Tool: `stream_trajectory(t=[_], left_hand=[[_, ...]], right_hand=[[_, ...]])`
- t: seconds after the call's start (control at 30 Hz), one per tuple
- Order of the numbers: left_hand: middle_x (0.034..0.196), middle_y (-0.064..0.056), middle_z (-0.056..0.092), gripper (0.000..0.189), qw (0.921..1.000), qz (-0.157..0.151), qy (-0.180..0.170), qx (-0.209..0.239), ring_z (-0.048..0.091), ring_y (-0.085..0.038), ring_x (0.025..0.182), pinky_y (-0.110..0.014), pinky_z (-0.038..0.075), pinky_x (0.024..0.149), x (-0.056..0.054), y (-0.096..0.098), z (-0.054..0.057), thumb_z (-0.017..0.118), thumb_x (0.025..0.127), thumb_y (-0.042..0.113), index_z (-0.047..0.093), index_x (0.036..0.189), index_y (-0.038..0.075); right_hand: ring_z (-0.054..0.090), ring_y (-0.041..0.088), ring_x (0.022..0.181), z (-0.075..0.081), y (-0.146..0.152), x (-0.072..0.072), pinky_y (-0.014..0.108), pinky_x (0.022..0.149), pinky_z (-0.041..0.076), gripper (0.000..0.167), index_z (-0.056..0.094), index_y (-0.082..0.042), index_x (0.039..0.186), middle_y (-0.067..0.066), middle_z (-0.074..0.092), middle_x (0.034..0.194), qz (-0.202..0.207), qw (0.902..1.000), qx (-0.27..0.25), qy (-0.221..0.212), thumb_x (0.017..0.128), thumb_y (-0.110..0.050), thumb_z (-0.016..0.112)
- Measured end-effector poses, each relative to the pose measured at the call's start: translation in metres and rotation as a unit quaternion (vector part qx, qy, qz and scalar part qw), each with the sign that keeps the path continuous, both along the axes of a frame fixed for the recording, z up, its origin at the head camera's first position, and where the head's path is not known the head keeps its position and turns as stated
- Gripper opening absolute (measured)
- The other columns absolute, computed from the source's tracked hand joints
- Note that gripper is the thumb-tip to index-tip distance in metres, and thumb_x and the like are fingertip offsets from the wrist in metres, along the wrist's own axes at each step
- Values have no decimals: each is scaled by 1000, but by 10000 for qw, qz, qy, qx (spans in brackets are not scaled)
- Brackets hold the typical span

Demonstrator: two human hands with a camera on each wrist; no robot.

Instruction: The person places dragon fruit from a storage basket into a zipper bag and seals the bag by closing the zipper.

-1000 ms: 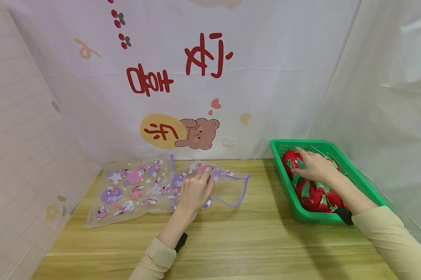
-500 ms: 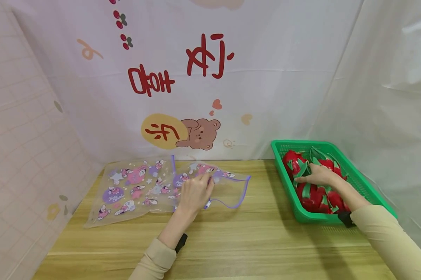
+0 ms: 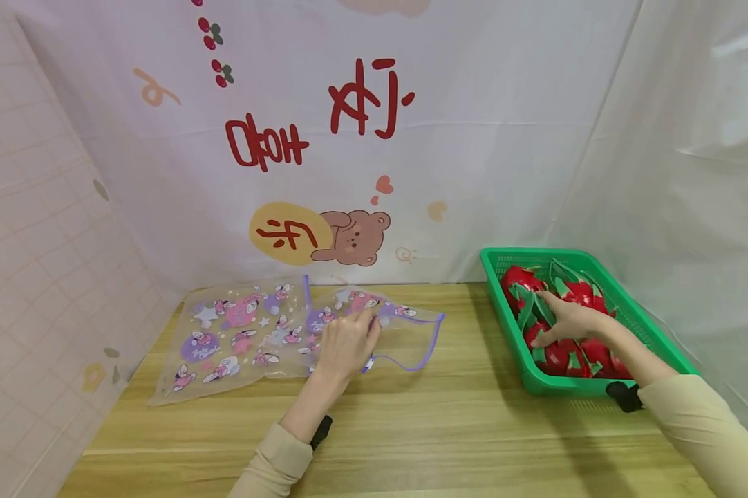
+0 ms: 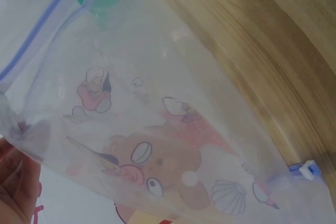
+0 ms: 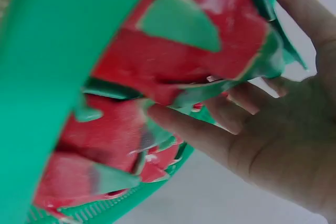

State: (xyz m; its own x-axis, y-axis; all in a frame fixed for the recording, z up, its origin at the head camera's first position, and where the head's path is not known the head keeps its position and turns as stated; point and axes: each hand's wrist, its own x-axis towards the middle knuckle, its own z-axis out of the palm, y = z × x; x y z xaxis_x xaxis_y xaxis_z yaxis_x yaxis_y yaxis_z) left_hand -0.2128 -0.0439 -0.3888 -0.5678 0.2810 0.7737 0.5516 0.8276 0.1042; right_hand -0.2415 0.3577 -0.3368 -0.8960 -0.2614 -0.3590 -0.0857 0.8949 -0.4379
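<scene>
My left hand point(image 3: 347, 344) pinches the upper layer of a clear zip bag point(image 3: 405, 339) with pink cartoon prints. Its purple-edged mouth gapes toward the right. In the left wrist view, curled fingers point(image 4: 18, 177) grip the edge of the raised film, and a white zip slider point(image 4: 310, 170) shows at the lower right. My right hand point(image 3: 573, 323) reaches into the green basket point(image 3: 654, 339), thumb and fingers spread at a red dragon fruit point(image 5: 205, 40) with green scales. In the right wrist view one fingertip touches the neighbouring dragon fruit point(image 5: 105, 129).
Another printed zip bag point(image 3: 225, 346) lies flat on the left of the wooden table point(image 3: 380, 443), beside the gaping one. Several dragon fruits fill the basket at the right. A white printed curtain point(image 3: 461, 138) hangs behind the table.
The right hand has lowered from above the dragon fruits to those nearer the basket's left front, with thumb and fingers spreading wider. The left hand keeps its place on the bag.
</scene>
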Motion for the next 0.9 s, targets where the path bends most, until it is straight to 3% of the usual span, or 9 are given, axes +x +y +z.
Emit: stream_trajectory(t=[0.07,0.13,0.2,0.3,0.47,0.6,0.73,0.9], left_hand=[[50,4,56,6,10000,10,-1,-23,21,0,41,-10,14,37,0,0,-1,69,80,10,72,84,7],[50,4,55,5,10000,16,-2,-38,22,0,41,-10,14,37,-1,-1,-1,70,80,10,72,83,7],[50,4,55,5,10000,20,-2,-38,22,0,42,-10,14,38,-1,-1,-2,70,80,11,72,83,7],[50,4,54,5,10000,21,5,-35,22,0,42,-10,13,38,-1,-2,-1,70,80,11,72,82,7],[48,5,52,6,10000,50,-4,-59,18,0,42,-10,12,38,-1,-2,1,70,81,12,73,82,8],[47,5,52,5,10000,70,-2,-55,17,0,41,-10,13,38,0,-3,2,69,81,12,72,81,8],[47,6,51,5,10000,79,0,-60,16,1,42,-10,12,38,0,-4,1,69,81,12,72,80,9],[48,5,54,5,9999,134,24,-87,16,1,41,-10,12,38,0,-4,1,70,81,13,72,81,9]], right_hand=[[50,22,67,-2,1,3,36,54,42,121,-9,5,148,43,6,146,-83,9994,-121,-320,76,-40,77],[47,16,65,-4,1,6,33,49,40,125,-13,3,147,43,5,146,-197,9985,-119,-495,74,-40,78],[54,19,74,-6,1,8,35,51,47,127,-14,5,146,44,9,145,-265,9983,34,-526,74,-43,78],[60,19,74,-9,0,11,38,53,52,127,-9,12,145,41,35,134,-340,9983,255,-391,72,-44,79],[52,14,51,-13,-2,10,38,47,50,125,-2,18,143,27,57,105,-411,9984,392,-42,69,-41,81],[51,15,49,-12,-4,10,37,46,50,128,-3,18,143,32,53,111,-540,9976,434,-34,68,-42,82],[52,15,50,-8,-6,12,37,46,49,130,0,18,143,46,30,133,-609,9969,496,104,65,-46,82],[49,18,53,2,-6,14,36,48,46,132,0,19,142,47,28,135,-634,9964,405,387,65,-50,82]])
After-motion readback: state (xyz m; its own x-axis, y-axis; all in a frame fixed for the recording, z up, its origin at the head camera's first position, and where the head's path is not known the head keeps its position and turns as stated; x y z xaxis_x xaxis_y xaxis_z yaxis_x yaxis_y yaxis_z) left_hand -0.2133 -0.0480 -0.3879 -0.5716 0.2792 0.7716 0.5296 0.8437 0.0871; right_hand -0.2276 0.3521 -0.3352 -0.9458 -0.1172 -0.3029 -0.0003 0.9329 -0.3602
